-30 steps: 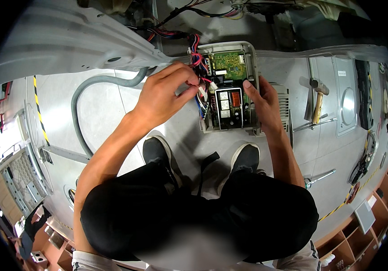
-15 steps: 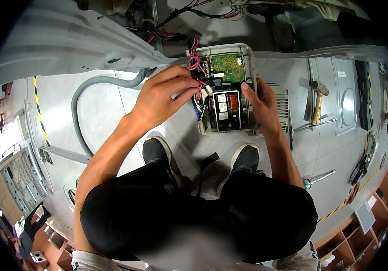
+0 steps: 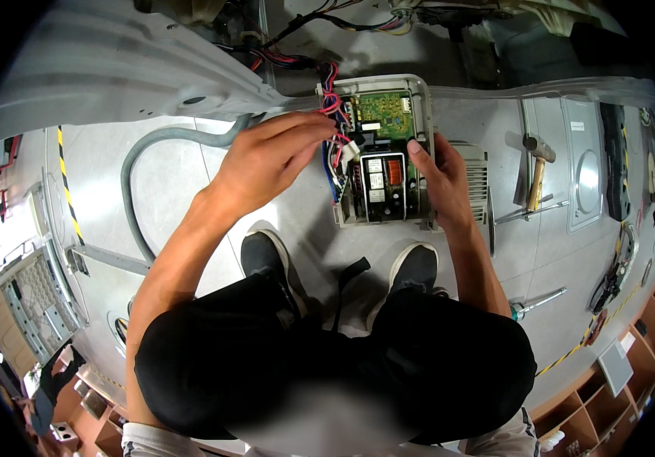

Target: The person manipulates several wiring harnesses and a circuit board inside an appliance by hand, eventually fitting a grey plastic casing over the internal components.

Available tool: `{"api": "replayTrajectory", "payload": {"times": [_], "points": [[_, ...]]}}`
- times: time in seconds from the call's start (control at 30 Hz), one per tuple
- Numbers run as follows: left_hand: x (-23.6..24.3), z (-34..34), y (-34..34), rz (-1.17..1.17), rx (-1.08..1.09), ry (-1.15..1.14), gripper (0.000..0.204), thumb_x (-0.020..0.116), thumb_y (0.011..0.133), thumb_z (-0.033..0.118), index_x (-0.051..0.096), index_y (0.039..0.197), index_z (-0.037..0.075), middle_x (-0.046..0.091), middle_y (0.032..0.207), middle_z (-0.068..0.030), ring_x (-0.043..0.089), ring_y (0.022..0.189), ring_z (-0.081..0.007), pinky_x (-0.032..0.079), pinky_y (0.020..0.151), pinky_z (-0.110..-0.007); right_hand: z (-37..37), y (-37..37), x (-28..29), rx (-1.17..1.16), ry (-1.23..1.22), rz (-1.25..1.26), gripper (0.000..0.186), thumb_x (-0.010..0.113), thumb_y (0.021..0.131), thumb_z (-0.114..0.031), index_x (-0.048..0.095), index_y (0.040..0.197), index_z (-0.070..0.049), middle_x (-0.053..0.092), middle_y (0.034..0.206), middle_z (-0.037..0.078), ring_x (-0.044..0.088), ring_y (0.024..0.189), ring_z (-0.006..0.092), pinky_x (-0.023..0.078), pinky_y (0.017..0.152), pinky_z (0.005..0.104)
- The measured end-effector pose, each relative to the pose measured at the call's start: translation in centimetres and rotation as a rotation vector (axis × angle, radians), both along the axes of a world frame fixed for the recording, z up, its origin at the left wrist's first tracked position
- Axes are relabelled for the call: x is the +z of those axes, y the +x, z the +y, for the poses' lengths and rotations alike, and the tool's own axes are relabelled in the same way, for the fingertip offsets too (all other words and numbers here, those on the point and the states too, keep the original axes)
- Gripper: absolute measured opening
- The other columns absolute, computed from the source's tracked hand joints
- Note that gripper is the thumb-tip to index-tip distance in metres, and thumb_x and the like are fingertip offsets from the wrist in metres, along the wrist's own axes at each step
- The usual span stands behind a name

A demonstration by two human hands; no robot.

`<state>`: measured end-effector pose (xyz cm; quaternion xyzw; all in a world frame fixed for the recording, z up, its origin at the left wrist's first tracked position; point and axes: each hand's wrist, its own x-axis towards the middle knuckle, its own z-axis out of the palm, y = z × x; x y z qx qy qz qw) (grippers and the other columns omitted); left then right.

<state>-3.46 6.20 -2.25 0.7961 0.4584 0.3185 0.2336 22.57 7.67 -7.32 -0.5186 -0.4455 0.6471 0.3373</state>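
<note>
An open control box (image 3: 423, 99) in a pale plastic casing sits in front of me, holding a green circuit board (image 3: 388, 114) above a black module (image 3: 375, 206). Along its left side runs a bundle of red, blue and black wires (image 3: 330, 99), with a white plug connector (image 3: 349, 151) hanging among them. My left hand (image 3: 266, 156) is closed, its fingertips pressed together at the red wires just above the connector; the fingertips' exact hold is partly hidden. My right hand (image 3: 445, 179) grips the casing's right edge, thumb on top and fingers around the outer side.
The wires lead up into an opened metal appliance cabinet (image 3: 152, 68). A grey corrugated hose (image 3: 131, 183) curves across the floor at left. A hammer (image 3: 537, 171), metal rods and a ratchet wrench (image 3: 541, 302) lie right of me. A slatted cover (image 3: 474, 175) is beside the box.
My left hand has shifted slightly upward along the wires, and the white connector now shows more fully below its fingertips. My right hand stays on the casing.
</note>
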Motion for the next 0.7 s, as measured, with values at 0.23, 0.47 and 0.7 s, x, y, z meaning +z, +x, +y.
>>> {"api": "replayTrajectory", "payload": {"times": [0.23,0.47,0.7], "points": [[0.27,0.2,0.45,0.141,-0.036,0.008,0.026,0.065,0.079,-0.001,0.065,0.104,0.004,0.062,0.099,-0.0098,0.062,0.088,-0.0256,0.052,0.073,-0.032,-0.1,-0.13,-0.18,-0.005,0.005,0.001,0.035,0.063,0.09,-0.026,0.058,0.109,0.002,0.061,0.091,0.002,0.05,0.081,0.0068,0.041,0.071,0.0222],[0.72,0.42,0.57,0.07,-0.036,-0.073,0.016,0.067,0.078,-0.002,0.063,0.093,0.001,0.057,0.091,-0.0086,0.059,0.079,-0.0225,0.05,0.067,-0.031,-0.23,-0.13,-0.13,-0.015,0.0,0.004,0.034,0.062,0.09,-0.025,0.058,0.109,0.002,0.061,0.091,0.003,0.051,0.081,0.0069,0.041,0.072,0.0215],[0.89,0.23,0.64,-0.045,0.028,-0.209,0.015,0.069,0.075,-0.004,0.057,0.084,-0.001,0.059,0.088,-0.0092,0.06,0.08,-0.0239,0.05,0.07,-0.031,-0.24,-0.24,0.44,-0.015,0.014,-0.01,0.031,0.062,0.09,-0.023,0.058,0.108,0.002,0.061,0.091,0.002,0.051,0.082,0.0067,0.041,0.072,0.0212]]}}
